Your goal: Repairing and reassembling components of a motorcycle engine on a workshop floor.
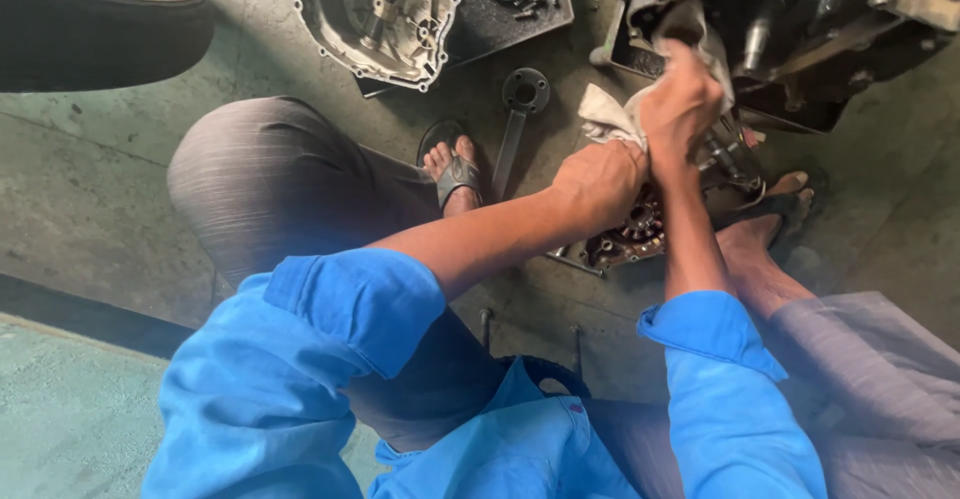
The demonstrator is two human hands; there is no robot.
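Greasy off-white rag (607, 114), upper right of centre in head view, was bunched tight in right hand (682, 99), wiping engine block (790, 29). Left hand (600, 181) rested closed on geared part (630, 234); grip unclear. Wiping looked partway; cover (385, 19) lay removed upper centre.
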